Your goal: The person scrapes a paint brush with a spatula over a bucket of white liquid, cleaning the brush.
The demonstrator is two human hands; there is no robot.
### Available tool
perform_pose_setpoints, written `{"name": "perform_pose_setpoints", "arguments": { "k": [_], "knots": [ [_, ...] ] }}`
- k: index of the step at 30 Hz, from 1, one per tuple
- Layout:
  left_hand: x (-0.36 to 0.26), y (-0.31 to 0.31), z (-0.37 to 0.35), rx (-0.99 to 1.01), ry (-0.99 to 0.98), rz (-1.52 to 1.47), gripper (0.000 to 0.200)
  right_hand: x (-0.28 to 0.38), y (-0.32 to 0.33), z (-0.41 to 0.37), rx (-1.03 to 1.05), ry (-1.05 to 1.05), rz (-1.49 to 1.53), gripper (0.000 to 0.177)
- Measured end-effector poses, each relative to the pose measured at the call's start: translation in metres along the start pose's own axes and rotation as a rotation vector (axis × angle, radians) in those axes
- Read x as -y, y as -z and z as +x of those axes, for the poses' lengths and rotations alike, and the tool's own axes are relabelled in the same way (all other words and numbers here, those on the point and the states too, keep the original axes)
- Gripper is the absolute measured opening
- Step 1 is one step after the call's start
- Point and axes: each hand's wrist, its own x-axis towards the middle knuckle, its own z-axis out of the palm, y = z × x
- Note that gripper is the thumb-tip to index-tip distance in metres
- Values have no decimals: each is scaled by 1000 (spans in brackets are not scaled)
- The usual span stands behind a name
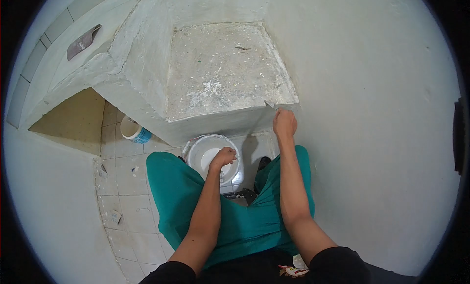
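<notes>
My right hand (285, 123) is closed around the handle of a putty knife (270, 105). Its metal blade is at the front edge of a rough concrete ledge (210, 63), close to the right wall. The handle is hidden in my fist. My left hand (223, 157) hangs over a white bucket (199, 154) between my knees. Its fingers are curled near the bucket's right rim, and what they hold, if anything, does not show. White material lies inside the bucket.
A smaller white and blue bucket (136, 131) stands on the tiled floor (134, 178) at the left. A curved brown piece (84, 42) lies on the upper left ledge. White crumbs dot the concrete ledge. A plastered wall (372, 137) rises close on my right.
</notes>
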Motion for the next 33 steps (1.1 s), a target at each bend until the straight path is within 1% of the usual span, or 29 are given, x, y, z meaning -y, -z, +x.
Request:
{"name": "perform_pose_setpoints", "arguments": {
  "k": [2,5,8,11,14,17,20,23,26,29,32,33],
  "knots": [
    [3,-2,2,22,1,18,39,2,19,8,191,-134,-66,15],
    [6,-3,1,26,15,26,39,6,54,6,76,-58,-99,15],
    [0,-5,4,32,12,13,39,-6,38,13,-13,36,-66,16],
    [-1,-7,2,38,7,-5,39,-9,18,14,-43,80,15,18],
    [2,-6,2,46,21,-5,39,-10,23,3,207,-167,-45,18],
    [11,-3,9,53,41,17,39,-12,49,-5,165,-172,-187,16],
    [8,-6,12,64,40,45,39,-23,34,-4,18,-142,-20,15],
    [6,-10,8,61,27,41,39,-24,17,1,-15,12,75,15],
    [6,-15,5,71,46,15,38,-18,18,-1,190,-47,-43,20],
    [7,-12,2,61,61,5,37,-20,35,-3,200,-155,-252,24],
    [9,-11,8,48,64,2,37,-26,36,-11,-26,-148,-3,23],
    [11,-11,13,48,63,-1,37,-36,22,-9,-37,-178,207,24]
  ]
}}
